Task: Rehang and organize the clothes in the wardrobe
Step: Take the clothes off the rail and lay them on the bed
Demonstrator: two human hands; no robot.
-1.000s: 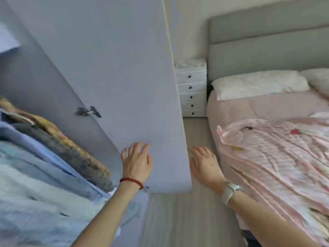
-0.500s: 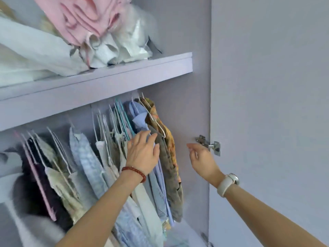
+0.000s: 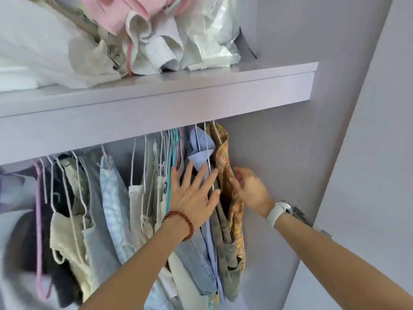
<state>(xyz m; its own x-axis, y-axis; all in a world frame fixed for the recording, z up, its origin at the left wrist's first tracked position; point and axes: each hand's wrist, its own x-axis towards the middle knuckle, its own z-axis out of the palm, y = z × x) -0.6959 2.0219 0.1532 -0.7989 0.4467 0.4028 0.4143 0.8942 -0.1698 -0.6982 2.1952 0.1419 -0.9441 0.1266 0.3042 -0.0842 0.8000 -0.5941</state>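
The step in hand looks like sorting through the hanging row at its far right end, picking out a garment to lift off or reposition. The left hand (image 3: 192, 195) lies flat against the clothes with its fingers (image 3: 187, 174) straight and spread, the tips reaching up onto the light blue shirt (image 3: 200, 151) and the thumb lying against the olive garment (image 3: 225, 238) just to its right; it presses or parts the fabric and grips nothing. The right hand (image 3: 250, 189) reaches in from the other side, its fingers loosely bent and touching the outer face of the orange plaid shirt (image 3: 223, 153), which hangs last in the row beside the wardrobe's side wall (image 3: 279, 153); the hand is blurred, so I cannot tell whether it pinches the cloth or only touches it. Between the two sets of fingers sit the olive garment and the plaid shirt, on thin white wire hangers (image 3: 209, 139) whose hooks vanish up behind the shelf (image 3: 201, 95) above the fingertips. The next move probably calls for a firm hold on one hanger's neck, above both hands, then a lift to clear the hidden rail while the left hand keeps the neighbours back. Both forearms rise from below, the left wearing a red bead bracelet (image 3: 181, 222), the right a white watch (image 3: 279, 212)
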